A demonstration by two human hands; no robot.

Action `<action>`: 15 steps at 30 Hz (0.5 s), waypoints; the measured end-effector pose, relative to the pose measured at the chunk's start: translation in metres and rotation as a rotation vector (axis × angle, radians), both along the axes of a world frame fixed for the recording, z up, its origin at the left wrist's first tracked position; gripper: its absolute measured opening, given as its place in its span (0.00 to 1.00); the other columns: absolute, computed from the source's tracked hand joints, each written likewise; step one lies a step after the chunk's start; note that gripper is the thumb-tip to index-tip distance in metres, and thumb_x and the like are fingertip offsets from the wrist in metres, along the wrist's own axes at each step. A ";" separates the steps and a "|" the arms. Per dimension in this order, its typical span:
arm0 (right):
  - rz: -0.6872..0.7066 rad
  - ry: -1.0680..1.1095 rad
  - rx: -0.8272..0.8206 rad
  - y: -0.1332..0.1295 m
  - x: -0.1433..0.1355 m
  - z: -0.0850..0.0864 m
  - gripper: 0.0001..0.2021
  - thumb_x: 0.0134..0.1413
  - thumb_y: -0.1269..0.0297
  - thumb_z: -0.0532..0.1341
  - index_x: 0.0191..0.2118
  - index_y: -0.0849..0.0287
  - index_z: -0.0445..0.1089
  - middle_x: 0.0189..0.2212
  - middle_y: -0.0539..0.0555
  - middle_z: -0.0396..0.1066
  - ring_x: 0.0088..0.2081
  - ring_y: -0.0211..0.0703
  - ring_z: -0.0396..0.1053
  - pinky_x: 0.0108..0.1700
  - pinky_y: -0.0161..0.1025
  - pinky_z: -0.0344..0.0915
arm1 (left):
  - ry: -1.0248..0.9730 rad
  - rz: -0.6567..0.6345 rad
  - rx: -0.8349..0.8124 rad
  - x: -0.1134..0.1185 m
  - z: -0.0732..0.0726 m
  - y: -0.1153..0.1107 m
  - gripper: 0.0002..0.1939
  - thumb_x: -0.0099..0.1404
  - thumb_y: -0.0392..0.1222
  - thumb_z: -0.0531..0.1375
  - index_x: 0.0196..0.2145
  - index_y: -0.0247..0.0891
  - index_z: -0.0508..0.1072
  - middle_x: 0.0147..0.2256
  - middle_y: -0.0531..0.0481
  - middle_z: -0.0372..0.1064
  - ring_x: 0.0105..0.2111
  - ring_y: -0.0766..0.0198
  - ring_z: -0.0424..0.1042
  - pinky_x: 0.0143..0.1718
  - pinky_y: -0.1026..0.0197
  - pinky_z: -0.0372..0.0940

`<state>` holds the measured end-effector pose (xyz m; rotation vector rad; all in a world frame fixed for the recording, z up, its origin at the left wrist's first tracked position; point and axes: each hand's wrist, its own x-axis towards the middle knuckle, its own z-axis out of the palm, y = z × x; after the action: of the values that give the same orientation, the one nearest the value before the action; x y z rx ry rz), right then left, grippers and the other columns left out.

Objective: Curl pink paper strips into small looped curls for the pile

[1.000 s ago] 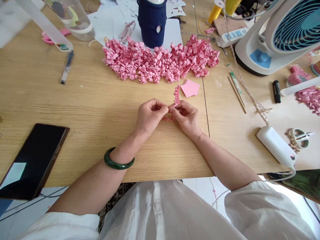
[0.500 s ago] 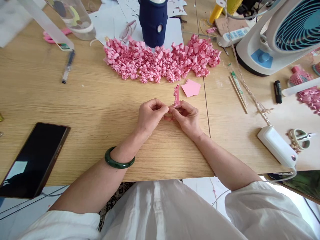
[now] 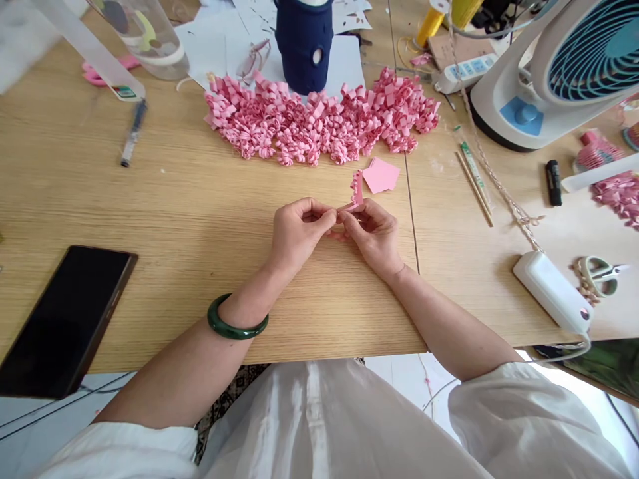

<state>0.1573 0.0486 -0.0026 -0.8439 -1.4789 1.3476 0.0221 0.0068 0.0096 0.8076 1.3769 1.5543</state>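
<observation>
Between my fingertips is a pink paper strip (image 3: 357, 189) with a looped, fringed edge; its free end stands up above my right hand. My left hand (image 3: 303, 229) is closed, thumb and forefinger pinching the strip's other end. My right hand (image 3: 373, 233) pinches it close by, the two thumbs almost meeting. The part of the strip inside the fingers is hidden. Just beyond my right hand lie flat pink paper pieces (image 3: 382, 175). Farther back spreads a long heap of curled pink paper flowers (image 3: 319, 126).
A dark blue cup (image 3: 303, 50) stands behind the heap. At the left lies a phone (image 3: 64, 319). On the right are a fan (image 3: 529, 86), a white power bank (image 3: 553, 291) with a cable, scissors (image 3: 602, 276), a black marker (image 3: 554, 183) and thin sticks (image 3: 474, 188).
The strip's upright end has tilted slightly to the right. Both hands keep their pinch in nearly the same place.
</observation>
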 end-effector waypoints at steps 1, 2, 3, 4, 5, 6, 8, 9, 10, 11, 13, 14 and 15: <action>-0.002 0.005 -0.014 0.000 0.000 0.001 0.17 0.55 0.49 0.74 0.32 0.57 0.75 0.28 0.48 0.77 0.24 0.31 0.70 0.27 0.31 0.72 | 0.005 -0.011 0.020 -0.001 -0.002 0.000 0.05 0.54 0.38 0.70 0.24 0.36 0.80 0.24 0.54 0.77 0.22 0.70 0.74 0.26 0.68 0.74; -0.003 0.013 -0.028 0.000 0.000 0.003 0.19 0.54 0.47 0.75 0.32 0.57 0.75 0.28 0.47 0.76 0.24 0.30 0.70 0.26 0.31 0.72 | 0.012 -0.021 0.039 -0.001 -0.003 0.000 0.05 0.55 0.39 0.70 0.25 0.36 0.80 0.25 0.53 0.78 0.23 0.70 0.74 0.27 0.68 0.74; -0.002 0.026 -0.044 0.000 0.000 0.004 0.20 0.53 0.45 0.75 0.32 0.58 0.75 0.27 0.47 0.76 0.23 0.30 0.69 0.26 0.30 0.72 | 0.021 -0.030 0.055 -0.002 -0.004 0.000 0.06 0.55 0.40 0.70 0.26 0.36 0.81 0.26 0.53 0.79 0.23 0.69 0.75 0.27 0.67 0.75; 0.005 0.040 -0.062 0.001 0.000 0.005 0.21 0.52 0.44 0.75 0.32 0.58 0.75 0.27 0.47 0.76 0.24 0.30 0.69 0.26 0.30 0.73 | 0.032 -0.036 0.064 -0.002 -0.005 0.000 0.06 0.56 0.41 0.70 0.26 0.36 0.81 0.26 0.53 0.79 0.23 0.69 0.75 0.28 0.67 0.75; 0.015 0.054 -0.082 0.001 0.001 0.006 0.22 0.52 0.43 0.75 0.31 0.58 0.74 0.27 0.47 0.76 0.24 0.30 0.69 0.26 0.30 0.73 | 0.046 -0.043 0.067 -0.003 -0.005 0.000 0.06 0.56 0.41 0.71 0.27 0.36 0.81 0.27 0.52 0.80 0.23 0.68 0.75 0.28 0.66 0.75; 0.028 0.068 -0.103 0.002 0.001 0.007 0.23 0.51 0.42 0.75 0.31 0.58 0.74 0.27 0.47 0.75 0.24 0.30 0.70 0.26 0.31 0.74 | 0.061 -0.049 0.065 -0.003 -0.005 0.000 0.06 0.57 0.41 0.71 0.27 0.36 0.81 0.27 0.52 0.80 0.24 0.68 0.76 0.28 0.66 0.75; 0.056 0.096 -0.143 0.004 0.002 0.007 0.22 0.51 0.43 0.76 0.30 0.58 0.74 0.26 0.47 0.76 0.24 0.31 0.70 0.27 0.31 0.75 | 0.094 -0.059 0.059 -0.005 -0.004 0.000 0.07 0.58 0.42 0.71 0.27 0.36 0.81 0.27 0.52 0.80 0.24 0.67 0.76 0.28 0.66 0.75; 0.069 0.114 -0.161 0.005 0.002 0.006 0.22 0.51 0.44 0.77 0.30 0.58 0.74 0.26 0.47 0.76 0.24 0.31 0.70 0.27 0.31 0.75 | 0.107 -0.061 0.062 -0.005 -0.003 0.000 0.07 0.58 0.42 0.71 0.27 0.36 0.81 0.27 0.52 0.80 0.24 0.67 0.76 0.28 0.66 0.74; 0.082 0.134 -0.177 0.006 0.003 0.006 0.21 0.51 0.46 0.77 0.30 0.59 0.74 0.26 0.47 0.76 0.23 0.31 0.70 0.27 0.31 0.75 | 0.117 -0.061 0.070 -0.005 -0.003 0.000 0.07 0.58 0.42 0.71 0.27 0.37 0.81 0.27 0.52 0.80 0.24 0.68 0.76 0.28 0.66 0.74; 0.092 0.154 -0.192 0.007 0.003 0.005 0.20 0.51 0.47 0.77 0.31 0.59 0.75 0.26 0.47 0.76 0.23 0.31 0.70 0.27 0.31 0.74 | 0.125 -0.059 0.080 -0.006 -0.003 0.000 0.07 0.58 0.42 0.71 0.27 0.37 0.80 0.27 0.52 0.80 0.24 0.68 0.76 0.28 0.66 0.74; 0.111 0.191 -0.221 0.009 0.004 0.003 0.19 0.51 0.48 0.78 0.31 0.59 0.76 0.26 0.46 0.77 0.23 0.31 0.71 0.27 0.31 0.75 | 0.130 -0.063 0.100 -0.006 -0.003 0.001 0.09 0.59 0.44 0.72 0.28 0.37 0.80 0.27 0.52 0.80 0.24 0.68 0.76 0.28 0.66 0.73; 0.119 0.206 -0.235 0.009 0.004 0.002 0.19 0.51 0.49 0.78 0.31 0.59 0.76 0.26 0.46 0.77 0.23 0.31 0.71 0.27 0.32 0.75 | 0.129 -0.070 0.107 -0.006 -0.003 0.001 0.09 0.59 0.45 0.72 0.28 0.37 0.80 0.27 0.52 0.80 0.24 0.67 0.76 0.28 0.66 0.73; 0.126 0.216 -0.249 0.010 0.004 0.002 0.19 0.51 0.49 0.78 0.31 0.58 0.76 0.25 0.46 0.77 0.23 0.31 0.72 0.27 0.32 0.75 | 0.128 -0.078 0.113 -0.006 -0.003 0.001 0.10 0.59 0.46 0.72 0.28 0.37 0.79 0.27 0.51 0.80 0.24 0.67 0.76 0.28 0.66 0.73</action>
<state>0.1615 0.0582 -0.0006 -0.7415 -1.2297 1.6871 0.0162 0.0077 0.0063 1.0336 1.3409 1.5532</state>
